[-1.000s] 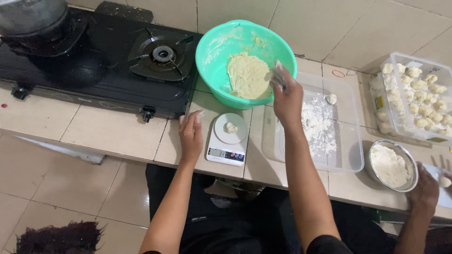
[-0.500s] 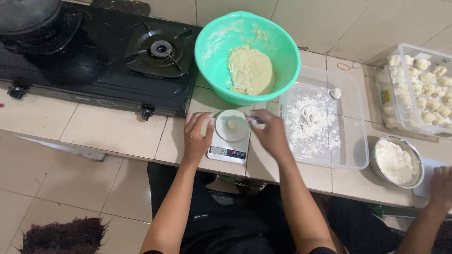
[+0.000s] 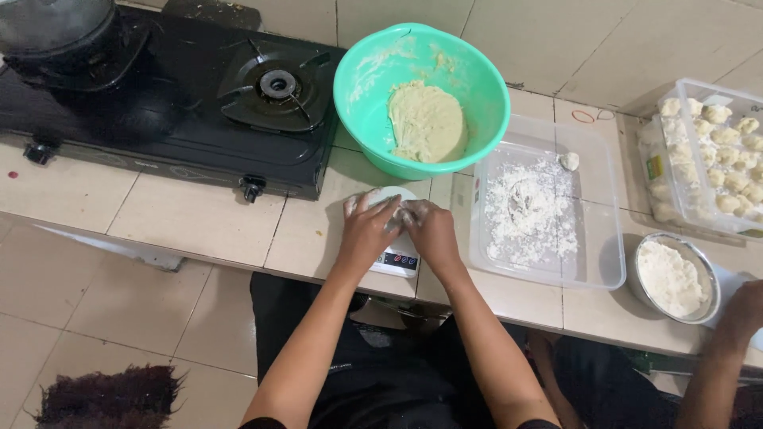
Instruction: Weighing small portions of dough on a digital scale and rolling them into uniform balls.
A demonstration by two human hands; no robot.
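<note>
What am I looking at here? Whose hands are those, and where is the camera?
The camera sits on a person's head and looks down, so you see their own two arms. The left hand and right hand meet over a small white kitchen scale on a tiled counter; whatever they hold is hidden. Behind it stands a green bowl with pale dough. On the right lie a clear tray dusted with flour, a metal bowl and a container of dough balls. A black gas stove is on the left. Another person's hand shows at the right edge.
</note>
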